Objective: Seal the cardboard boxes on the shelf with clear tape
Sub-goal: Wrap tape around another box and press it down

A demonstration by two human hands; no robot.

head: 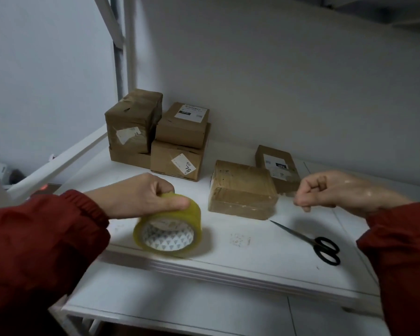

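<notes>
Tape roll gripped on top by left hand, resting on shelf. Right hand curled w/ fingertips pinched, near flat box; scissors beside.

dim, cool light | soft shadows on shelf | tape roll motion-blurred | wide-angle bending at edges

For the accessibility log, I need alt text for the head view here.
A left hand grips a roll of clear tape on a white shelf, while the right hand hovers pinched shut; scissors lie in front of a flat cardboard box, with more boxes stacked behind.
</notes>
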